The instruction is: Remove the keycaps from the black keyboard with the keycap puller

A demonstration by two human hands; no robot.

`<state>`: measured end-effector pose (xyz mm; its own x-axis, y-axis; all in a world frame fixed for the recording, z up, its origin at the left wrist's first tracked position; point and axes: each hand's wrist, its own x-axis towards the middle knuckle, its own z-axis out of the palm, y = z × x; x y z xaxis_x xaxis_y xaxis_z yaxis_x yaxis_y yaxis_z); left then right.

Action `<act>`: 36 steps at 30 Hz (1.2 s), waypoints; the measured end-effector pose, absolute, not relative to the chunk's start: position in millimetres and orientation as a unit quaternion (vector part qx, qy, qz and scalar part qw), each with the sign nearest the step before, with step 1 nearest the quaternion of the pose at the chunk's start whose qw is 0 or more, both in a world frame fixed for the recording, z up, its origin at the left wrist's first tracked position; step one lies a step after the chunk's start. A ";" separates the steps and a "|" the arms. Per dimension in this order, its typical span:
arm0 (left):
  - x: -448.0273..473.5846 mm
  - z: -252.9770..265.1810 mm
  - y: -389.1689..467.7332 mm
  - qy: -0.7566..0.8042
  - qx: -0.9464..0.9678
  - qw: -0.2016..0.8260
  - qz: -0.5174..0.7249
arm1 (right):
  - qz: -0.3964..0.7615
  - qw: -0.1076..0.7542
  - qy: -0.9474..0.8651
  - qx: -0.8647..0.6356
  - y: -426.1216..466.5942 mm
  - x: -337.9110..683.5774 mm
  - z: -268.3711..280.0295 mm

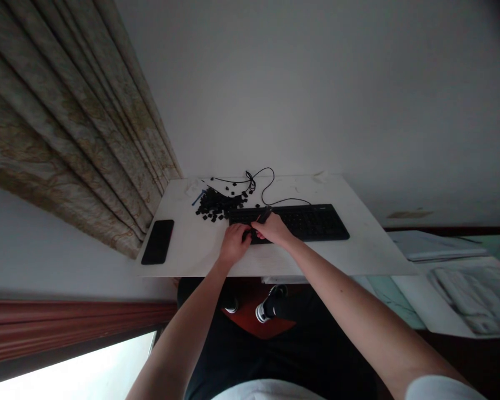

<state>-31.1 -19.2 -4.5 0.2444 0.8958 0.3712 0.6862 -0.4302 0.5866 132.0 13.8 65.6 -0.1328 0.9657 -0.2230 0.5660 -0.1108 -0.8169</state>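
A black keyboard (312, 222) lies on a small white table (358, 250). Both hands rest on its left end. My left hand (233, 243) is curled at the keyboard's front left corner, fingers pressing down there. My right hand (273, 229) sits just to its right and grips a thin dark tool (264, 214) that points into the keys. A heap of loose black keycaps (216, 204) lies just behind the keyboard's left end. The keyboard's black cable (266, 186) loops toward the back of the table.
A black phone (158, 241) lies flat at the table's left edge. Patterned curtains (66, 139) hang to the left, a white wall behind. Papers and a low surface (450, 272) sit to the right. My legs and shoes (266, 308) show under the table.
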 end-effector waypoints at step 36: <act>-34.5 -8.2 -12.6 0.497 0.762 0.217 0.354 | 0.444 0.140 -0.675 -0.573 39.2 109.8 120.4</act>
<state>-34.5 -12.6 -8.2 0.2559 0.9110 0.3234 0.6043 -0.4119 0.6820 109.8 39.2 120.4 -0.3045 0.8973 -0.3195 0.6483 -0.0505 -0.7597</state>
